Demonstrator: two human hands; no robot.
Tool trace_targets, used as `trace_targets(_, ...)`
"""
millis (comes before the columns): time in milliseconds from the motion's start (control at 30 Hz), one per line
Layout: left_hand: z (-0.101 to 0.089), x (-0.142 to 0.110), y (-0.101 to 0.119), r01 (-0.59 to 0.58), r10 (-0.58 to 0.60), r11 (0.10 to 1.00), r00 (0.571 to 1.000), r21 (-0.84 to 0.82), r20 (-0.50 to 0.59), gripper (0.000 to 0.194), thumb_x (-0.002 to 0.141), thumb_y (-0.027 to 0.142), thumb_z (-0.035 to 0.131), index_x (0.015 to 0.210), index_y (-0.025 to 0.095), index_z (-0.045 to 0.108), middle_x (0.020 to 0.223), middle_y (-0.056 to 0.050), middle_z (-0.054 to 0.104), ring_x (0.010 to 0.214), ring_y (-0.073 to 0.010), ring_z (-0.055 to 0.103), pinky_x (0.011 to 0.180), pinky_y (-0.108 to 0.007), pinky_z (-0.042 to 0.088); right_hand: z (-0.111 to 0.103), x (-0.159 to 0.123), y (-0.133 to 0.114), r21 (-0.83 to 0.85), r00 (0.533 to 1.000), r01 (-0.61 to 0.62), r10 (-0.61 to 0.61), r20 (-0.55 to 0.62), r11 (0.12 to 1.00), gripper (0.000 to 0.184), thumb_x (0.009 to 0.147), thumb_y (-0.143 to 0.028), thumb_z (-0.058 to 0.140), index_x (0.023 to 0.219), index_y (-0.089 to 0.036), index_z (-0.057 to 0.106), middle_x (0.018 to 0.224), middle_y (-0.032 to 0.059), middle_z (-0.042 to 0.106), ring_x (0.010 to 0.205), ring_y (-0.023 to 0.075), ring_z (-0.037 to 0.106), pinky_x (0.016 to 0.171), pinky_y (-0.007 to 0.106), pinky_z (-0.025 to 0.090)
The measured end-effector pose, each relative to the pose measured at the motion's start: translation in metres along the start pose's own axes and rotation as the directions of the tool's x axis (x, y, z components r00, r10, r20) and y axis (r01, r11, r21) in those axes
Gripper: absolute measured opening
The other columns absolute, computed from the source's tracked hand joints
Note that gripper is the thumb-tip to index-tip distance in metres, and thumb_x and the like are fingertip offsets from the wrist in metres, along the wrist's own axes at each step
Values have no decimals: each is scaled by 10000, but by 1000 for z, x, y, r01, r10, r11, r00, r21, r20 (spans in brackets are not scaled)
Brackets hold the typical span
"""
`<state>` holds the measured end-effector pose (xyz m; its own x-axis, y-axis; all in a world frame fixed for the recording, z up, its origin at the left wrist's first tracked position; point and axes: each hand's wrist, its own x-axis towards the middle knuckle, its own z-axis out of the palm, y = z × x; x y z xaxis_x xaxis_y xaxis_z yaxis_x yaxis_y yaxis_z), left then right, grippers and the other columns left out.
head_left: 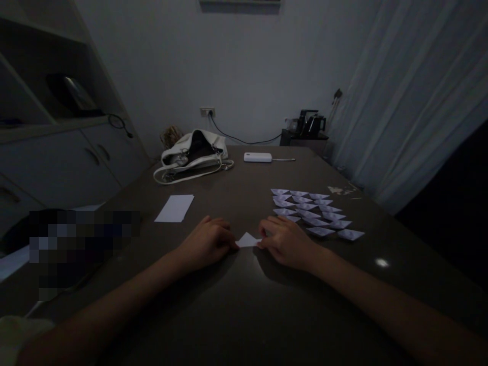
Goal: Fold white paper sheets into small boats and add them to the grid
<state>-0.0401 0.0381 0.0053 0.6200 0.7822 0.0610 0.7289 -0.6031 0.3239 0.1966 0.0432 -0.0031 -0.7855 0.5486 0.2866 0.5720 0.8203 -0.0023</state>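
A small folded piece of white paper (248, 240) lies on the dark table (244, 305) between my two hands. My left hand (208, 243) pinches its left corner with curled fingers. My right hand (285, 241) grips its right edge, fingers bent down onto the table. Just beyond my right hand, several finished folded paper shapes (314, 213) lie in rows on the table.
A flat sheet of white paper (175, 208) lies to the left. A white handbag (192, 155) and a white power bank (258, 157) with a cable sit at the far side. Cabinets stand on the left, a curtain (412, 112) on the right.
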Motion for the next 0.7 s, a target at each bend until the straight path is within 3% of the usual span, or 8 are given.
trace_targets(333,-4,0,-5,-52,52,998,999,25,13,212,743,94,562,782,233,716,822,-18,655,880,-220,561,797,-355,327,-6,-3,9,27,999,5,-6,34,1000,219,744,-55,542,691,-202,696,844,46,596,816,181,498,740,338,326)
trace_targets(700,-5,0,-5,1,-2,1000,1000,11,30,203,735,89,566,751,233,707,829,-14,669,881,-232,572,809,-390,314,-5,-3,8,36,998,5,-7,55,999,234,743,-47,517,711,-194,697,850,46,603,818,177,507,739,331,333)
